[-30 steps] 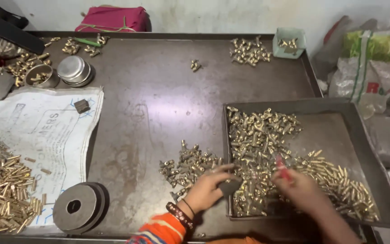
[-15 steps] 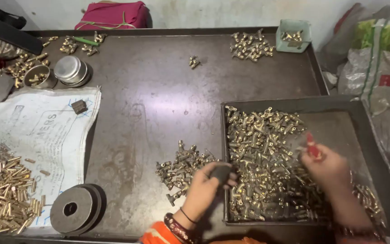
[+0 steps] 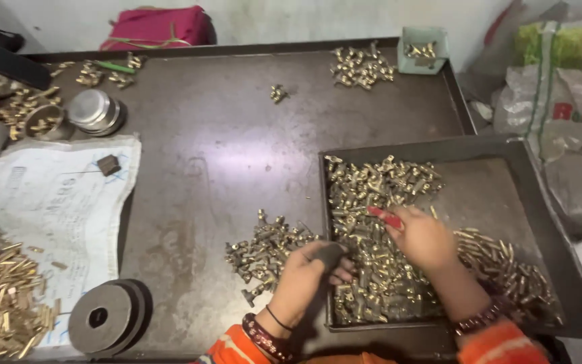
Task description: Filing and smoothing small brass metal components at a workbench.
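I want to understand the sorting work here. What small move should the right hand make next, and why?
Probably it should close on one brass fitting just under its fingers. The right hand, with a small red piece at its fingertips, hovers over the heap in the metal tray, while the left hand holds a dark block at the tray's edge.

A dark, rimmed metal worktable [image 3: 210, 155] is carrying a shallow metal tray [image 3: 506, 195] at four o'clock, a printed white sheet [image 3: 42, 209] at nine, grey round discs [image 3: 106, 317] at seven, and a loose brass-fitting pile [image 3: 267, 246] centrally.

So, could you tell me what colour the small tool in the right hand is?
Red tool, seen in the head view.
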